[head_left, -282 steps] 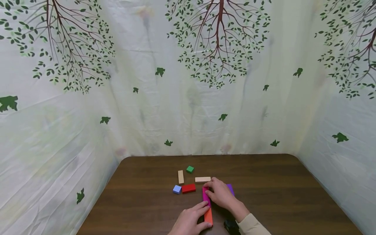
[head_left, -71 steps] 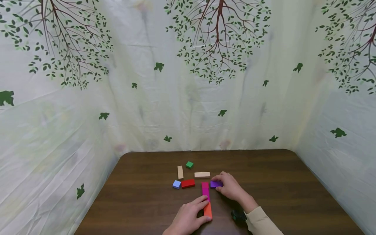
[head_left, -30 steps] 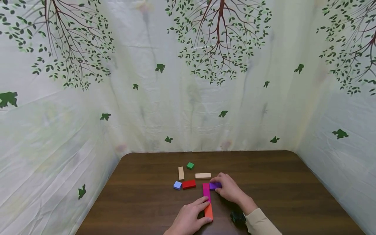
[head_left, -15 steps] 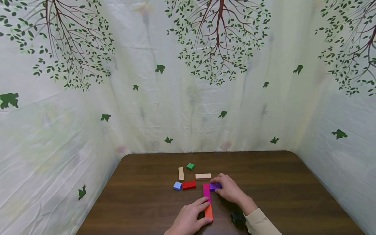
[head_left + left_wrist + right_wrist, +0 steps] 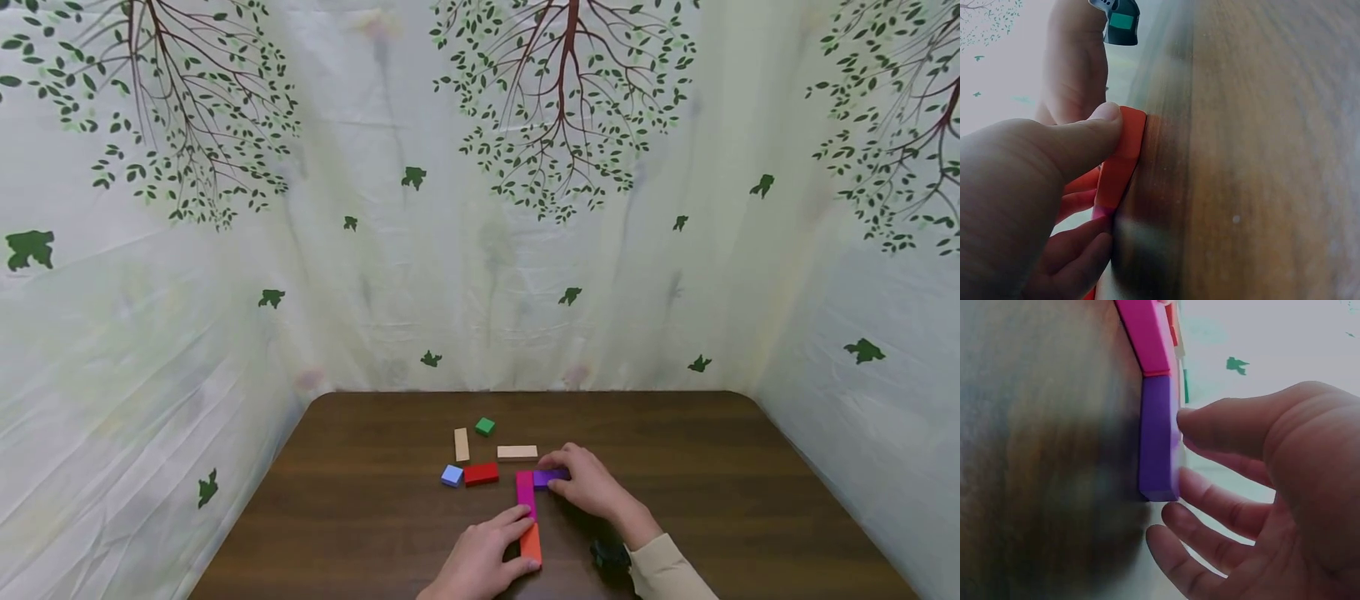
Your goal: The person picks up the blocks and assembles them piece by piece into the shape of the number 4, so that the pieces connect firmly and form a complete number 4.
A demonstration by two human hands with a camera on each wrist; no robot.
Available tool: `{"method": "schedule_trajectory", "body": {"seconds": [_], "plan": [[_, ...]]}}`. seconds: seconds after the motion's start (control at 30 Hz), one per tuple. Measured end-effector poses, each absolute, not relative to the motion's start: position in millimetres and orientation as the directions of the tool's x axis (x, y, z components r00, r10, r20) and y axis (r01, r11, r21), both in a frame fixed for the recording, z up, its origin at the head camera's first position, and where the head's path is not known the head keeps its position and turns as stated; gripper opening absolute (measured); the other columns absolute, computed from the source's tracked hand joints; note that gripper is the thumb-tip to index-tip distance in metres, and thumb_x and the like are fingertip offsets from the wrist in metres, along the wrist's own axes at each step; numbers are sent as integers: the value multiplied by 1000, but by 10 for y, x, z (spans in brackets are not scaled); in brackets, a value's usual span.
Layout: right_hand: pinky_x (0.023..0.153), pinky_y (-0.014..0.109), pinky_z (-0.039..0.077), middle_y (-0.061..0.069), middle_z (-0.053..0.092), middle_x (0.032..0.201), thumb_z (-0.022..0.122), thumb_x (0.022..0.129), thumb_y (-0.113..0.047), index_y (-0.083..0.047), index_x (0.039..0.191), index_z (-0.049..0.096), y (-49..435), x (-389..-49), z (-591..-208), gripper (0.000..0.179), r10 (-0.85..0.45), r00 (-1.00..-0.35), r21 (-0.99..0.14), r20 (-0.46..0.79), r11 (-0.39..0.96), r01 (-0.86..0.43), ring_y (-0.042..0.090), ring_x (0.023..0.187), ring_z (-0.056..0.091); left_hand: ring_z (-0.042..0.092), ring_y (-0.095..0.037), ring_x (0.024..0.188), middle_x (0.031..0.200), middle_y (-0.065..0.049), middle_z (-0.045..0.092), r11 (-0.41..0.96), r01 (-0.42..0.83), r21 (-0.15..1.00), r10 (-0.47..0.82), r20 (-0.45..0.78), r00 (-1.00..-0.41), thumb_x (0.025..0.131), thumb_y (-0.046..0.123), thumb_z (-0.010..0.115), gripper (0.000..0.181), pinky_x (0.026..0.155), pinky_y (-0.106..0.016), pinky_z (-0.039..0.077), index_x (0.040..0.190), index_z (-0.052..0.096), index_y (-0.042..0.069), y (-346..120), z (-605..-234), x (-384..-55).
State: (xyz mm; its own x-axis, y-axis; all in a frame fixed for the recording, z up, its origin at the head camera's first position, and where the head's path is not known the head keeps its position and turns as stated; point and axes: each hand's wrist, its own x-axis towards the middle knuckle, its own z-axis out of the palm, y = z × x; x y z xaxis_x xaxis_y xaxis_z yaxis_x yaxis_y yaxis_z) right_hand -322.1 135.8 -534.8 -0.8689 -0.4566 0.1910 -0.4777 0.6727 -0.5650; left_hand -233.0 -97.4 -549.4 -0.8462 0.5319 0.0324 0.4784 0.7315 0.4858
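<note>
An orange block (image 5: 531,546) and a pink block (image 5: 525,485) lie end to end in a line on the brown table. My left hand (image 5: 483,554) grips the orange block, thumb at its near end and fingertips where it meets the pink one; the left wrist view shows the thumb on the orange block (image 5: 1121,156) up close. Crosswise at the far end of the pink block lies a purple block (image 5: 546,480), pinched between thumb and finger of my right hand (image 5: 588,483). In the right wrist view, the purple block (image 5: 1157,437) touches the pink block (image 5: 1147,337).
Left of the pink block sit a red block (image 5: 481,475) and a light blue block (image 5: 452,476), side by side. Farther back are a green block (image 5: 485,427) and two plain wooden blocks, one lengthwise (image 5: 461,445), one crosswise (image 5: 517,453). A leaf-printed curtain (image 5: 487,317) stands behind the table.
My right hand has left the pink block, turned the purple block crosswise and slid it left against the pink one. Over the last second both hands stay almost still.
</note>
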Motion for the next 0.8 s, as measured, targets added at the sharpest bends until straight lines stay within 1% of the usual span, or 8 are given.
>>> {"method": "schedule_trajectory", "body": {"seconds": [0.2,0.43,0.63,0.8], "plan": [[82,46,48,2,61,99,73,92,-14,-13,116,74,1374,-3234,-5296,24,-426,-874,-561,233,675,-479,24,95,59,56,-12,126,147,11,51,731,481,484,532,38,-846,90,59,67,62,93,-47,52,141,61,24,-980,-5499,-2321],[87,47,49,-3,60,99,72,92,-14,-14,114,74,1426,-3274,-5288,23,-386,-888,-554,250,695,-458,22,98,60,57,-13,126,148,10,51,739,501,450,532,67,-844,91,57,67,60,93,-49,52,141,62,23,-940,-5501,-2322],[87,49,50,-2,61,99,72,92,-13,-14,113,74,1412,-3307,-5268,21,-368,-895,-563,253,696,-446,23,99,60,56,-13,127,148,10,51,739,500,451,533,62,-844,91,57,67,60,93,-48,51,141,62,23,-935,-5508,-2318],[86,48,50,-1,63,99,74,91,-12,-13,111,74,1383,-3387,-5224,20,-368,-889,-547,273,701,-458,24,98,62,56,-14,127,148,10,51,742,491,456,528,52,-847,91,57,67,61,93,-50,51,141,61,23,-933,-5496,-2306]]}}
